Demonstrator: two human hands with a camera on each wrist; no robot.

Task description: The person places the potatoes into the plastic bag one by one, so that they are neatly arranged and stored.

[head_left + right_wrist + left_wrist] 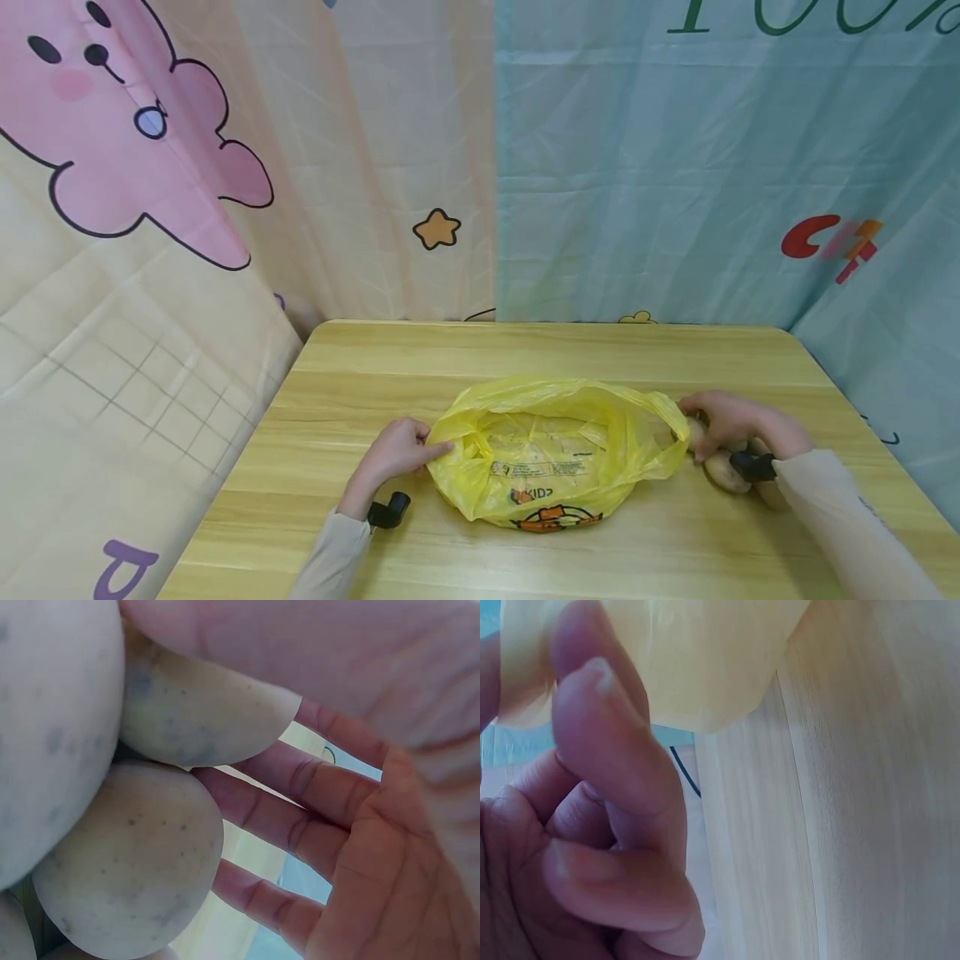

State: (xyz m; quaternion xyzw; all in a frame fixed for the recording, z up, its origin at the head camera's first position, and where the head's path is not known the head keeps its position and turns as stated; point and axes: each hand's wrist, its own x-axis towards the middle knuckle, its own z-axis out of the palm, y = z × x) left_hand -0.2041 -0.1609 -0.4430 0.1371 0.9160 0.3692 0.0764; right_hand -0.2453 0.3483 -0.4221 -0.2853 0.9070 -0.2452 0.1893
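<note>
Bag (555, 504) on table (375, 367), potatoes (724, 473) at right

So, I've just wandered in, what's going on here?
A person is working at a wooden table with a yellow plastic bag that lies with its mouth wide open. The left hand pinches the bag's edge at one end. At the other end, just outside the bag, the right hand grips what looks like a potato, with more potatoes bunched right beside it.

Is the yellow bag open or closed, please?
Open: the yellow bag has its mouth spread wide, showing its inside; the left hand pinches one edge.
</note>
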